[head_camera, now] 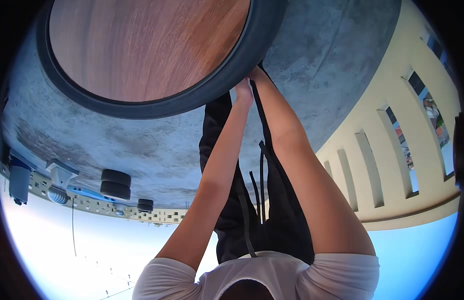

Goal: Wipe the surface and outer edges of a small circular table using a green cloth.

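A large round wood-grain panel set in a thick dark rim fills the upper left of the head view, close to the camera. My arms reach up the picture to the lower right side of this rim. My left hand is against the rim's edge, its fingers mostly hidden behind it. Right beside it is my right hand, also partly covered by the rim. The picture does not settle whether either hand grips it. My legs in black trousers with loose drawstrings show behind the arms.
The view is upside down. A stained concrete floor spreads around me. At right runs a cream wall with tall slots. Farther off stand stacked black cylinders, a smaller dark stack, a ribbed metal roof vent and a grey container.
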